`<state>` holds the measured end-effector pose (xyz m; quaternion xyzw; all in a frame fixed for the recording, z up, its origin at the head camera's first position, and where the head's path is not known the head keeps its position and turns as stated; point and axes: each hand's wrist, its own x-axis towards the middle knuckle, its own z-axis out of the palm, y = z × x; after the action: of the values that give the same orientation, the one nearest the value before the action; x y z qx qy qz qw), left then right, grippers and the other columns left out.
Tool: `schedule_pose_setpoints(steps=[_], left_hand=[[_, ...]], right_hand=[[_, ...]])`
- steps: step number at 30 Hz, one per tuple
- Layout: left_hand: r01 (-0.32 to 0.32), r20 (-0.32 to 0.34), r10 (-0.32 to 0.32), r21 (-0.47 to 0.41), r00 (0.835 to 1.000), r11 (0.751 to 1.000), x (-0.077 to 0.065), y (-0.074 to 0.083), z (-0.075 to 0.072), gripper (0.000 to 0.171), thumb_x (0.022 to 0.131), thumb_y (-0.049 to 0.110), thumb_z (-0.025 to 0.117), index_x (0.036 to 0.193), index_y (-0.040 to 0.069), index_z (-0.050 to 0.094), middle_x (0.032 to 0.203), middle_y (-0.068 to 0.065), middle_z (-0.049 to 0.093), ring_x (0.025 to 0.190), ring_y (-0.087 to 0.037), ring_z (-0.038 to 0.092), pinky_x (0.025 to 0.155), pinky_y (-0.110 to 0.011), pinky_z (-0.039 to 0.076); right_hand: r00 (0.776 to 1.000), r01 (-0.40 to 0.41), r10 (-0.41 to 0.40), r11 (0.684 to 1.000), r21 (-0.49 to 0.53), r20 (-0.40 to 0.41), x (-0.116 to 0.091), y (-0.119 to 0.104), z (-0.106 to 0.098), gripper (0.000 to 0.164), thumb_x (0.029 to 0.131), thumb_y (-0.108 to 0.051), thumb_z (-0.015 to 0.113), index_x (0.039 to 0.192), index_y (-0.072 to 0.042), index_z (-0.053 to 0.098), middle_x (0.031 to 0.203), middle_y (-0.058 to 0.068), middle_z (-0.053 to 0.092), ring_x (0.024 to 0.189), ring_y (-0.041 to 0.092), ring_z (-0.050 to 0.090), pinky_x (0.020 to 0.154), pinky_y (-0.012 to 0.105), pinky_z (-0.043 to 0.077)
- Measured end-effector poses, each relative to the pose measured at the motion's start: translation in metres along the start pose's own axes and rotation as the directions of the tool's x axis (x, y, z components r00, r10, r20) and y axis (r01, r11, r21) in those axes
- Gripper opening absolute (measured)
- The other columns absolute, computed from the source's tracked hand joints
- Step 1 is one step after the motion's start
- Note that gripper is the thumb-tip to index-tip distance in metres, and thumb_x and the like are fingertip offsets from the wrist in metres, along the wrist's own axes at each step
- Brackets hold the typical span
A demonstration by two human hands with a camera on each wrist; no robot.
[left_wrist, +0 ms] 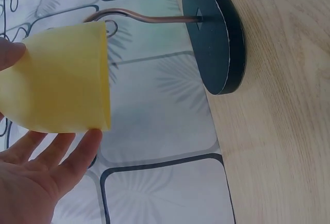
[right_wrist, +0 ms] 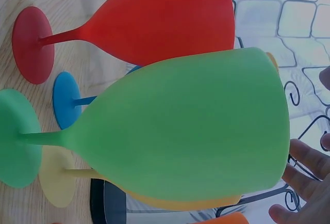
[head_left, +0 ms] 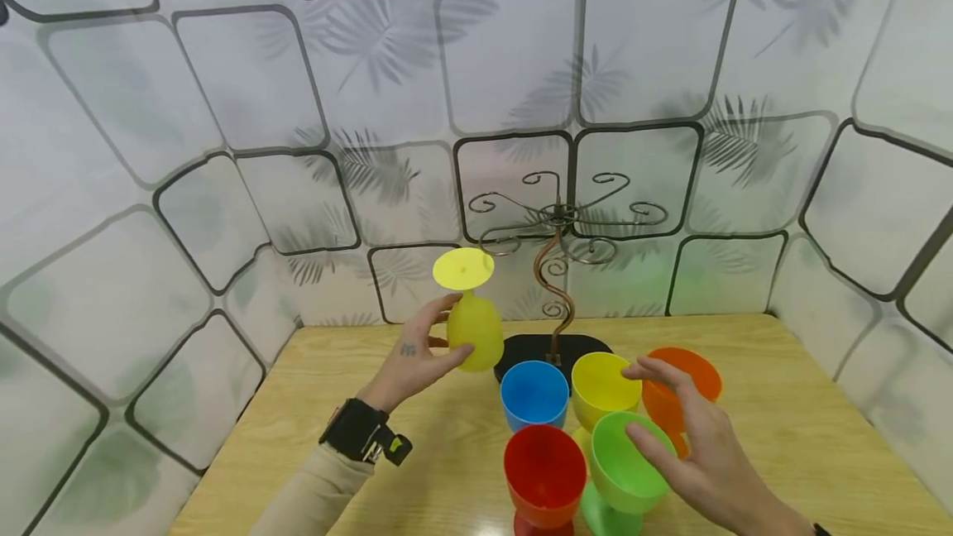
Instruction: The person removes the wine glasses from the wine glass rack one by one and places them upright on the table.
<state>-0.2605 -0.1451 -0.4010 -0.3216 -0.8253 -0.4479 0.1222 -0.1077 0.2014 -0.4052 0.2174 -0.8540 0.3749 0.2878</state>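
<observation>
My left hand (head_left: 420, 350) grips a yellow plastic wine glass (head_left: 476, 329) by its bowl, upside down with the foot on top, left of a metal glass rack (head_left: 554, 271). In the left wrist view the thumb and fingers lie on opposite sides of the bowl. On the right, my right hand (head_left: 703, 445) has its fingers spread and holds nothing, over the green wine glass (head_left: 629, 461) and the orange wine glass (head_left: 692, 379). Upright beside these stand a red wine glass (head_left: 545, 474), a blue wine glass (head_left: 534, 394) and a second yellow wine glass (head_left: 605, 387).
The rack has curled wire arms, a wavy copper stem and a black base (head_left: 521, 347) near the back of the wooden table (head_left: 298, 404). Patterned fabric walls (head_left: 514, 56) surround the table at the back and sides.
</observation>
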Motion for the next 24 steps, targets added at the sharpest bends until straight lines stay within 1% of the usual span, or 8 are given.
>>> schedule_pose_setpoints(steps=[5,7,14,20,22,24], left_hand=[[-0.03,0.008,0.03,-0.015,1.0,0.999,-0.007,0.007,0.0,0.072,0.087,0.011,0.081,0.15,0.009,0.046,0.148,-0.015,0.053,0.127,-0.04,0.057,0.081,-0.048,0.062],[-0.041,0.01,0.042,-0.023,0.999,0.999,-0.009,0.011,-0.001,0.072,0.086,0.01,0.081,0.15,0.01,0.047,0.148,-0.014,0.053,0.127,-0.04,0.057,0.081,-0.047,0.062],[-0.098,0.016,0.098,-0.03,0.995,0.995,-0.015,0.027,-0.01,0.073,0.085,0.006,0.082,0.149,0.009,0.048,0.146,-0.014,0.055,0.127,-0.039,0.058,0.079,-0.047,0.062],[-0.172,0.029,0.174,-0.049,0.984,0.984,-0.014,0.039,-0.016,0.074,0.084,0.003,0.081,0.15,0.01,0.047,0.144,-0.011,0.056,0.125,-0.034,0.058,0.08,-0.038,0.061],[-0.198,0.031,0.2,-0.054,0.979,0.979,-0.013,0.043,-0.016,0.074,0.084,0.003,0.081,0.149,0.011,0.048,0.142,-0.011,0.057,0.123,-0.033,0.059,0.08,-0.037,0.061],[-0.22,0.032,0.223,-0.06,0.974,0.974,-0.012,0.047,-0.015,0.073,0.083,0.002,0.081,0.149,0.01,0.048,0.141,-0.012,0.058,0.122,-0.033,0.059,0.079,-0.038,0.062]], right_hand=[[1.0,0.013,-0.013,1.0,0.006,0.019,0.0,0.0,-0.002,0.078,0.082,0.002,0.079,0.149,-0.017,0.044,0.134,-0.002,0.061,0.129,0.0,0.049,0.108,0.005,0.027],[0.999,0.031,-0.032,0.999,0.014,0.022,0.001,-0.002,-0.002,0.078,0.081,0.003,0.078,0.149,-0.015,0.044,0.134,-0.001,0.062,0.129,0.002,0.049,0.109,0.006,0.028],[0.996,0.08,-0.083,0.995,0.065,0.046,0.01,-0.007,0.002,0.074,0.081,0.002,0.078,0.147,-0.013,0.048,0.132,0.005,0.064,0.128,0.008,0.053,0.111,0.01,0.034],[0.989,0.122,-0.128,0.989,0.085,0.069,0.016,-0.012,0.005,0.07,0.081,0.001,0.079,0.145,-0.014,0.053,0.138,0.004,0.062,0.128,0.01,0.055,0.108,0.012,0.039],[0.987,0.126,-0.134,0.988,0.093,0.089,0.018,-0.016,0.006,0.071,0.082,0.0,0.079,0.147,-0.015,0.053,0.142,0.002,0.06,0.131,0.011,0.054,0.109,0.013,0.039],[0.982,0.149,-0.16,0.983,0.104,0.098,0.02,-0.019,0.008,0.073,0.082,0.0,0.079,0.148,-0.015,0.052,0.145,0.003,0.059,0.134,0.012,0.053,0.11,0.013,0.038]])
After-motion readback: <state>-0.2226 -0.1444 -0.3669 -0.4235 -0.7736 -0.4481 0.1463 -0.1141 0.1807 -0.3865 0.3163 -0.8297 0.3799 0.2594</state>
